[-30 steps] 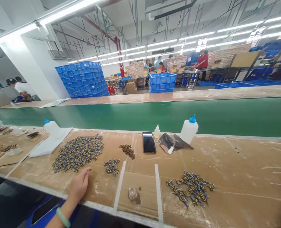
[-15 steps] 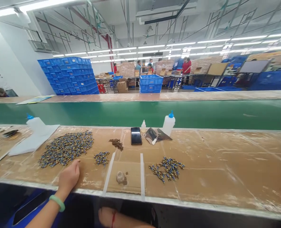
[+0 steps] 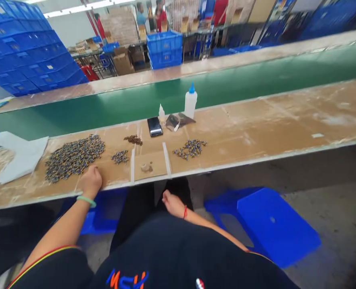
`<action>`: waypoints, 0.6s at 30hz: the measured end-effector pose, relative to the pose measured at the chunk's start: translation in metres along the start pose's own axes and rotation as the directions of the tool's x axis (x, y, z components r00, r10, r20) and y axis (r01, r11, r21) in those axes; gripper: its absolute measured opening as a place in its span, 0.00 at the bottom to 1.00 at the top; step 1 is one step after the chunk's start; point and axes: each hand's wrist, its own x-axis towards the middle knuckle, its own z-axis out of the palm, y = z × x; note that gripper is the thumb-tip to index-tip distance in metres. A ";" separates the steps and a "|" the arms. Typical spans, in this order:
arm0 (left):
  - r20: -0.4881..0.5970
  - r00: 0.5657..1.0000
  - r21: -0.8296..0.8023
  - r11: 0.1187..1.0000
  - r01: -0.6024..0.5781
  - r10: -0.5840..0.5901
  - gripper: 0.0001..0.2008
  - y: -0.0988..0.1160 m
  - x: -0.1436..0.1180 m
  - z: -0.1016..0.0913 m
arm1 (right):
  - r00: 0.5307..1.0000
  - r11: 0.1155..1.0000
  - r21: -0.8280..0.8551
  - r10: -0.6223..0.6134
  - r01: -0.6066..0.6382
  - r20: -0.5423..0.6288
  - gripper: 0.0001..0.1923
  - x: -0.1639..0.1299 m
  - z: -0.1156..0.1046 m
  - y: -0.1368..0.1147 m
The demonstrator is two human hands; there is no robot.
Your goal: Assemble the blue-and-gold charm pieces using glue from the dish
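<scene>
My left hand (image 3: 92, 180) rests as a loose fist on the table's near edge, a green bangle on its wrist. It lies just beside a large pile of small blue, dark and gold parts (image 3: 75, 156); nothing shows between the fingers. Over my lap, below the table edge, my right hand (image 3: 173, 204) is held with curled fingers, and nothing is seen in it. A small cluster of the same parts (image 3: 120, 157) lies right of the big pile, and another group (image 3: 190, 149) lies farther right. Small brown pieces (image 3: 133, 139) lie behind.
Between two white tape strips sits a small pale cup-like piece (image 3: 145, 167). Behind are a phone (image 3: 155, 127), a small dropper bottle (image 3: 161, 112), a dark sheet (image 3: 179, 121) and a blue-tipped white bottle (image 3: 190, 102). A green belt (image 3: 129, 94) runs beyond. A blue stool (image 3: 277, 224) stands right.
My view has tilted down, showing my torso and the stool. My right hand now shows fully over my lap. My left hand stays by the large pile; the table items look unmoved.
</scene>
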 end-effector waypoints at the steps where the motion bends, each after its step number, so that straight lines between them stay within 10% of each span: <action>1: -0.002 1.000 0.031 0.999 0.023 -0.023 0.23 0.000 0.000 0.001 | 1.000 1.000 0.010 0.021 -0.021 -0.001 0.19 -0.002 -0.001 0.004; 9: -0.048 0.998 0.010 0.999 0.038 -0.037 0.21 0.001 -0.006 -0.004 | 0.994 0.993 0.096 0.074 -0.067 -0.078 0.17 -0.032 0.003 0.011; 18: -0.248 0.967 -0.540 0.838 -0.085 -0.062 0.14 0.012 -0.007 0.008 | 0.954 0.984 0.179 0.043 0.012 -0.297 0.07 0.000 0.011 0.008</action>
